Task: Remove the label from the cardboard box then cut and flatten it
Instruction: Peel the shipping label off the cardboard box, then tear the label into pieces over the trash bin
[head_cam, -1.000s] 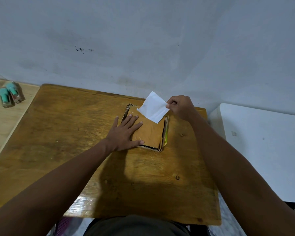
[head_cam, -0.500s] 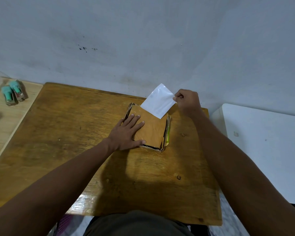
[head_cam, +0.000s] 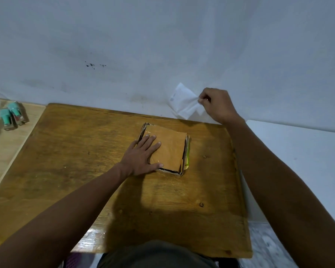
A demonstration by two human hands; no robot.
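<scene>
A small brown cardboard box [head_cam: 170, 149] lies flat on the wooden table [head_cam: 85, 161], near its far edge, with a green-yellow strip showing along its right side. My left hand [head_cam: 143, 155] presses flat on the box's left part, fingers straight. My right hand [head_cam: 218, 105] is raised beyond the table's far right corner and pinches a white label [head_cam: 185, 102] by its right edge. The label hangs in the air in front of the wall, fully apart from the box.
A grey-white wall rises right behind the table. Two teal-capped objects [head_cam: 11, 116] lie on a lighter wooden surface at the far left. A white surface [head_cam: 298, 161] adjoins the table on the right.
My right hand has pulled the white label up and to the right, off the box top and clear of it. My left hand has stayed pressed on the box.
</scene>
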